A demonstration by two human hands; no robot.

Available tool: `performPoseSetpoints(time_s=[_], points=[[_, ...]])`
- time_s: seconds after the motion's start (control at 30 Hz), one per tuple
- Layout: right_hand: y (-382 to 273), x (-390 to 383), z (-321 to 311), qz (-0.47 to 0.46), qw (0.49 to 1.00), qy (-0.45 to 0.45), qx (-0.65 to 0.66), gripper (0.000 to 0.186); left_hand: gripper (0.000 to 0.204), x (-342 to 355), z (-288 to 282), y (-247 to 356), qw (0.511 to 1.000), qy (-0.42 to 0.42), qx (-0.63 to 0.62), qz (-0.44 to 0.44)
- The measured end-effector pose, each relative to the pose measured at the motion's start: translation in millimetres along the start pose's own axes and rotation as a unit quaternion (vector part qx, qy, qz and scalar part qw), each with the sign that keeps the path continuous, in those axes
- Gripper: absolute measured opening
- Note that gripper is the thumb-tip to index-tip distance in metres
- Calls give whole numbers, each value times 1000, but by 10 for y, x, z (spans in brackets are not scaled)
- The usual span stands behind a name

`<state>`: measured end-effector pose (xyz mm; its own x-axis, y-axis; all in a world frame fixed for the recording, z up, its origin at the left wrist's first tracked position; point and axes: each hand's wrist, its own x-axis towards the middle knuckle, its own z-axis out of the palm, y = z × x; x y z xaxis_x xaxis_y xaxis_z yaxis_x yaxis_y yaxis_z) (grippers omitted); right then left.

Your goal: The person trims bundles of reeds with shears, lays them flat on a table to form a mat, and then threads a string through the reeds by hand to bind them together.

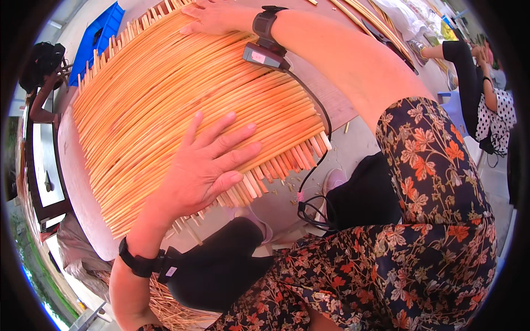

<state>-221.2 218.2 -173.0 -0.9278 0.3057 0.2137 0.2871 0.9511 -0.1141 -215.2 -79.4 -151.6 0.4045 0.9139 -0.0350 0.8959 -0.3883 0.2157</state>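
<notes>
A broad layer of thin orange-tan sticks (182, 88) lies side by side on a pale board (85, 215), with uneven ends along the near and far edges. My left hand (204, 165) rests on the sticks toward the near edge, fingers spread. My right hand (212, 16) reaches to the far top of the layer, its fingers apart on the sticks. Both wrists carry black straps with small devices, and a dark cable (317, 102) hangs from the right one down beside the sticks.
A blue tray (94, 33) is at the upper left, beside a co-worker's arm (41, 102). Long loose sticks (356, 16) lie at the upper right, near another seated person (491, 105). Below my left arm is a heap of thin strands (174, 306).
</notes>
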Motion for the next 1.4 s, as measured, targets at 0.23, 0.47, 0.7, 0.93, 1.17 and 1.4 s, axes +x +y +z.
performPoseSetpoints(time_s=[0.23,0.47,0.7,0.93,1.17,1.4], points=[[158,303,455,58,997,30,-41,83,44,367,-107,-37,980,41,-160,-107],[179,307,335,65,996,15,-56,83,61,559,42,72,998,26,35,-45],[513,242,-32,-6,985,73,153,89,63,722,3,171,998,24,33,-53],[272,-1076,-597,-38,963,205,172,66,61,788,-160,273,997,8,46,-63],[-365,-2481,-564,-96,971,119,186,75,60,943,-172,351,995,-39,64,-73],[-220,-2484,-697,-88,959,126,239,79,58,1038,-223,445,996,-5,30,-83]])
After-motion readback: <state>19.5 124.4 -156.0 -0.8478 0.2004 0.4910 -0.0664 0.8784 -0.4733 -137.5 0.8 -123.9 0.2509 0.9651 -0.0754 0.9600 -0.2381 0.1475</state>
